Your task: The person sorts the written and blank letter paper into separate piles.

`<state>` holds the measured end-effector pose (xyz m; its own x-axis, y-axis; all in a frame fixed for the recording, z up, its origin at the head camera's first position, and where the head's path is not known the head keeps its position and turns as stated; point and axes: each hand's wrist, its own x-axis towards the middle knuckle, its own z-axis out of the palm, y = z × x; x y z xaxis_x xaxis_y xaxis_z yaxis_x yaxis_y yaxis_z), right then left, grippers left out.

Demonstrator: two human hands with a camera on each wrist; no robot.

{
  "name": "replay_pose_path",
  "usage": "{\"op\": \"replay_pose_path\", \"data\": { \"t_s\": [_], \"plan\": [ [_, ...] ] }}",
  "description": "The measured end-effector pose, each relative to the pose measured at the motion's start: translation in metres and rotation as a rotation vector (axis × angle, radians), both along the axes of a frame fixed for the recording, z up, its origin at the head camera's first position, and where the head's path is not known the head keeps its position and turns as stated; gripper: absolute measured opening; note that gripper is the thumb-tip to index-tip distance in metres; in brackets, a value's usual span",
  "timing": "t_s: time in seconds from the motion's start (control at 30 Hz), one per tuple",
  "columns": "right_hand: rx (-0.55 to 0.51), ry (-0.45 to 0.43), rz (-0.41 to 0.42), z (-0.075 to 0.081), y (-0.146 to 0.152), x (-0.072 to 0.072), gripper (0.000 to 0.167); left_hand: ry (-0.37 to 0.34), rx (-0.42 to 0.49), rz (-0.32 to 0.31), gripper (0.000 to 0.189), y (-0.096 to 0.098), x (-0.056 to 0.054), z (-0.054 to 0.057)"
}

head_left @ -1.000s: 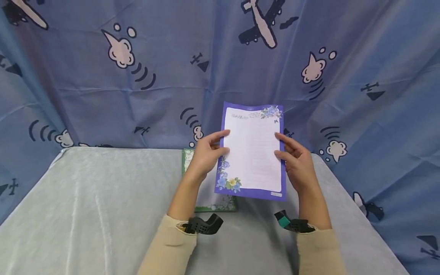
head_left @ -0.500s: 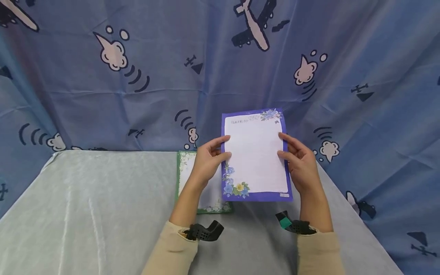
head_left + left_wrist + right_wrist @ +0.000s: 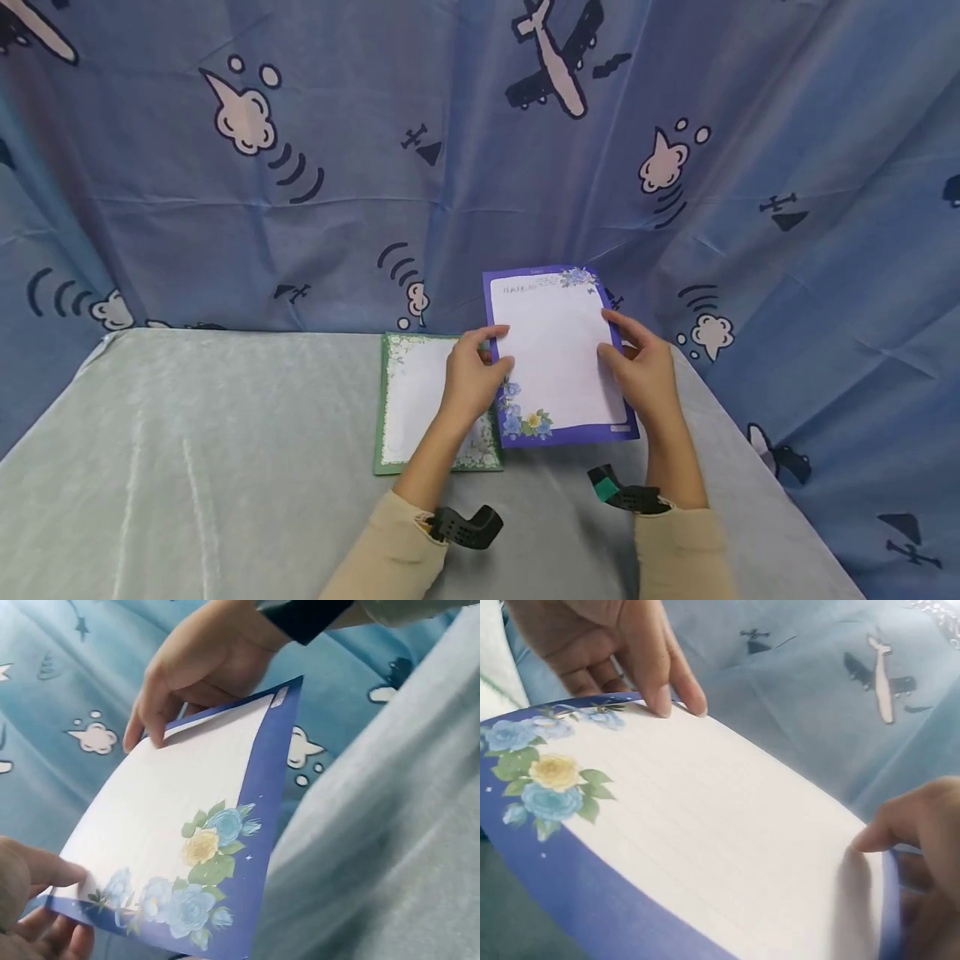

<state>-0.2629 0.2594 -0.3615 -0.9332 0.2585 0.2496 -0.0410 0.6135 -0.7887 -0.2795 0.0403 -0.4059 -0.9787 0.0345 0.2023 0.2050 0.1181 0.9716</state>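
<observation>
A sheet of letter paper (image 3: 558, 358) with a purple border and blue and yellow flowers is held up over the table. My left hand (image 3: 474, 379) pinches its left edge, thumb on the front and other fingers behind. The right edge is pinched the same way by my right hand (image 3: 643, 367). In the left wrist view the paper (image 3: 172, 795) bows slightly between both hands. Faint ruled lines show on it in the right wrist view. Behind my left hand, a green-bordered flowered sheet or pad (image 3: 420, 400) lies on the table, partly covered by that hand and the purple paper.
The table (image 3: 247, 467) wears a pale grey cloth. A blue curtain (image 3: 352, 208) with planes and clouds hangs along its far side and right side. A black camera mount (image 3: 468, 527) sits on the left wrist and another mount (image 3: 630, 493) on the right.
Both hands have lowered the purple paper a little toward the table, still pinching its sides. The left hand has shifted right, so more of the green-bordered sheet shows.
</observation>
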Motion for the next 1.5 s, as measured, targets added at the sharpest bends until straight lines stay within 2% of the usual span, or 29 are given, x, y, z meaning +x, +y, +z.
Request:
{"op": "replay_pose_path", "data": {
  "t_s": [0.2, 0.37, 0.53, 0.63, 0.73, 0.87, 1.0, 1.23, 1.5],
  "plan": [
    [0.1, -0.023, -0.038, -0.02, -0.006, -0.012, 0.046, 0.001, -0.128, 0.032, 0.045, -0.001, 0.0, -0.016],
    [0.16, -0.041, -0.041, -0.034, -0.008, -0.018, 0.044, -0.01, -0.114, 0.053, 0.04, 0.001, -0.004, -0.035],
    [0.172, -0.06, -0.041, -0.047, 0.001, -0.022, 0.042, -0.041, -0.088, 0.052, 0.036, 0.009, -0.008, -0.053],
    [0.158, -0.08, -0.044, -0.06, 0.003, -0.025, 0.043, -0.045, -0.129, 0.061, 0.037, 0.01, -0.008, -0.062],
    [0.126, -0.09, -0.052, -0.071, 0.003, -0.029, 0.043, -0.02, -0.187, 0.07, 0.037, 0.009, -0.008, -0.068],
    [0.098, -0.093, -0.055, -0.081, 0.003, -0.032, 0.042, 0.051, -0.297, 0.086, 0.035, 0.008, -0.009, -0.074],
    [0.107, -0.076, -0.064, -0.095, 0.004, -0.035, 0.039, 0.084, -0.377, 0.102, 0.032, 0.008, -0.01, -0.079],
    [0.013, -0.065, -0.12, -0.121, 0.008, -0.037, 0.035, 0.098, -0.454, 0.134, 0.029, 0.012, -0.011, -0.082],
    [-0.026, -0.044, -0.188, -0.128, 0.008, -0.037, 0.034, 0.116, -0.473, 0.166, 0.027, 0.013, -0.011, -0.086]
  ]
}}
